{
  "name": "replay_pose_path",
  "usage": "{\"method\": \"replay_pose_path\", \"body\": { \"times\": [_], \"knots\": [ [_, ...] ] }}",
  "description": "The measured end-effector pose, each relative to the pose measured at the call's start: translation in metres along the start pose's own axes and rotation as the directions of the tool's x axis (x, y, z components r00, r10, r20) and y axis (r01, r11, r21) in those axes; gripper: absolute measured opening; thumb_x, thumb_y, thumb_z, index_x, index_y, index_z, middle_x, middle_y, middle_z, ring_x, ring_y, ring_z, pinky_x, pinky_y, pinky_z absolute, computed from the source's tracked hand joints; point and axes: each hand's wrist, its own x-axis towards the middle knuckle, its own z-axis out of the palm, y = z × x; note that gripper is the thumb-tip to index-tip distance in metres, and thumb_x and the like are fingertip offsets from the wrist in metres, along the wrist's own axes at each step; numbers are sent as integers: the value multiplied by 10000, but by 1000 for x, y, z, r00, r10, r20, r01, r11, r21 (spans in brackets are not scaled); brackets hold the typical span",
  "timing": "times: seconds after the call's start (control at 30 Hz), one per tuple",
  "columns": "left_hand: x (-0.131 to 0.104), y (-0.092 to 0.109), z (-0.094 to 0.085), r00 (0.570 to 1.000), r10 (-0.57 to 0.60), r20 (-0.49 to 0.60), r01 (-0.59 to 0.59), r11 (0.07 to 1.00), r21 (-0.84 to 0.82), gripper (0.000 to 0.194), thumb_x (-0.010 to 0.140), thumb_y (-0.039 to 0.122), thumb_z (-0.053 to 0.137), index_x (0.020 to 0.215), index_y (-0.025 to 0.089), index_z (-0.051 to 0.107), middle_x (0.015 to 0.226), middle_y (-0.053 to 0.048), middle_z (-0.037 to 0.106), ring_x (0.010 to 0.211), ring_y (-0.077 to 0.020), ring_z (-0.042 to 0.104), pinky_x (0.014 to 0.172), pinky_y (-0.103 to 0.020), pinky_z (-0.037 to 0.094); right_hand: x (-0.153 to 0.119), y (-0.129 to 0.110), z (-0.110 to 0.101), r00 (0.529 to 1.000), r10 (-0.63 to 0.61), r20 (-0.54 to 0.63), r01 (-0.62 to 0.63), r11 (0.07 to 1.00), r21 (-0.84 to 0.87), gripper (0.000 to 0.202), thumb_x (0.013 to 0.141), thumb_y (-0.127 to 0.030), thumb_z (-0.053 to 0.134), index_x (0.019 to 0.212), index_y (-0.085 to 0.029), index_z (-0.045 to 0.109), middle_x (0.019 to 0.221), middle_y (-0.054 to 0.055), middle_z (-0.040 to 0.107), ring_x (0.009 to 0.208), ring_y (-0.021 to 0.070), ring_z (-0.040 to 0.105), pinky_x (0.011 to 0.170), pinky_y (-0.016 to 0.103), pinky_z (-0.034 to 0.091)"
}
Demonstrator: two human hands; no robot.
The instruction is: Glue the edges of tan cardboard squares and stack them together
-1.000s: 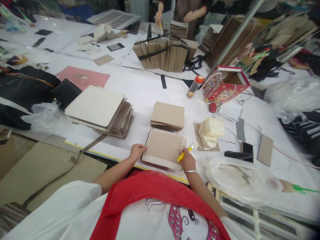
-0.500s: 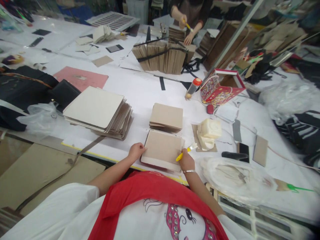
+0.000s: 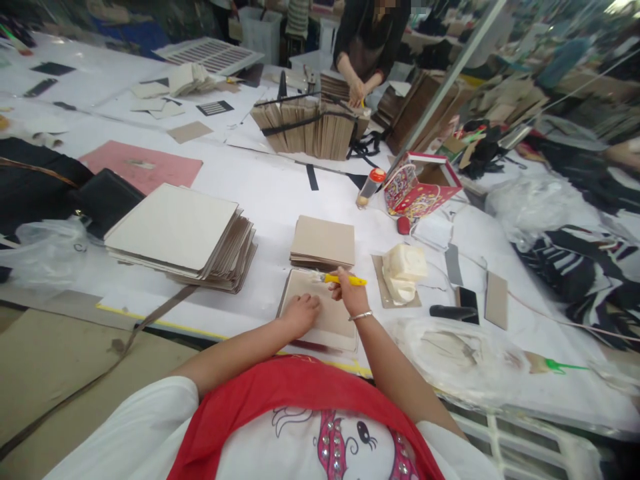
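My right hand (image 3: 349, 293) grips a yellow-handled brush (image 3: 357, 281). Its pale bristles lie over the upper left edge of a beige board (image 3: 337, 327) at the table's front. On that board rests my left hand (image 3: 301, 313), palm down with the fingers lying on the surface. Just behind is a short stack of beige boards (image 3: 323, 240). To the right, a block of cream-coloured paste or glue (image 3: 404, 263) sits on a brown card (image 3: 387, 297). A taller stack of larger boards (image 3: 173, 230) stands to the left.
A plastic bag (image 3: 455, 350) and a dark phone (image 3: 469, 303) lie at right. A red patterned paper bag (image 3: 423, 183) and a red-capped bottle (image 3: 371, 187) stand farther back. Across the table a co-worker (image 3: 367, 53) bends over strapped brown boards (image 3: 310, 133). A pink sheet (image 3: 145, 163) lies left.
My right hand has brought the brush from the board's right edge up to its top. My left hand has moved from the left edge onto the board. The view has shifted slightly.
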Motion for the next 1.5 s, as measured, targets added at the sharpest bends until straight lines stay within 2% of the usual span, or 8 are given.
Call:
{"method": "replay_pose_path", "body": {
  "times": [0.13, 0.23, 0.6, 0.77, 0.9, 1.0, 1.17, 1.5],
  "knots": [
    [0, 2, 5, 998, -40, 45, 40, 999, 5, 358, 777, 331, 533, 1107, 194, 543, 1195, -129, 497, 1050, -284, 415, 807, -407, 337, 25, 4, 52, 996, 51, 74, -59, 992, 109, 328, 792, -451, 477, 883, -152, 576, 598, 14, 600, 409, 76, 510, 399, 175, 415],
    [-3, 1, 10, 999, -35, 19, 35, 999, 6, 369, 779, 327, 533, 1128, 211, 529, 1218, -115, 491, 1064, -284, 409, 812, -404, 330, 33, 14, 59, 998, 68, 19, -69, 992, 105, 336, 800, -434, 463, 873, -128, 581, 586, 12, 601, 392, 67, 500, 379, 162, 393],
    [-4, 3, 13, 1000, -15, 21, 13, 997, 71, 378, 794, 304, 499, 1170, 265, 493, 1305, -57, 445, 1111, -276, 402, 841, -413, 347, -14, 76, -100, 877, 242, -416, -231, 970, 77, 310, 765, -425, 492, 863, -145, 583, 571, -8, 590, 400, 74, 529, 388, 157, 414],
    [-3, 6, 16, 999, -9, 41, 3, 988, 152, 374, 829, 337, 420, 1191, 270, 488, 1306, -41, 450, 1115, -286, 406, 822, -432, 378, -73, 108, -166, 779, 94, -621, -100, 995, 24, 442, 835, -501, 334, 1124, -192, 464, 768, -1, 635, 487, 64, 568, 474, 164, 442],
    [0, 7, 19, 998, -6, 62, -5, 985, 173, 388, 837, 355, 390, 1204, 272, 487, 1311, -42, 445, 1117, -287, 407, 814, -428, 395, -112, 155, -205, 732, 2, -681, -290, 906, -309, 349, 892, -391, 282, 1109, -171, 445, 837, 37, 628, 604, 95, 581, 568, 199, 425],
    [0, 9, 20, 997, -6, 78, -8, 984, 179, 410, 843, 361, 368, 1223, 253, 479, 1320, -51, 434, 1123, -287, 404, 816, -430, 400, -119, 194, -218, 763, -42, -645, -459, 667, -587, 249, 867, -294, 380, 1030, -145, 498, 806, 68, 609, 715, 149, 562, 638, 237, 393],
    [1, 9, 24, 994, -43, 98, 26, 985, 172, 427, 833, 369, 385, 1232, 249, 478, 1328, -60, 424, 1129, -276, 405, 856, -430, 389, -105, 239, -214, 877, -79, -475, -415, 377, -828, 190, 810, -180, 456, 980, -137, 531, 804, 90, 589, 792, 176, 523, 696, 263, 351],
    [1, 16, 20, 991, -101, 88, 85, 982, 171, 408, 827, 343, 441, 1229, 276, 468, 1341, -33, 415, 1159, -259, 391, 899, -404, 372, -110, 277, -196, 884, -182, -431, -327, 417, -848, 250, 821, -123, 310, 875, -140, 554, 597, 75, 515, 671, 214, 532, 648, 346, 354]
  ]
}}
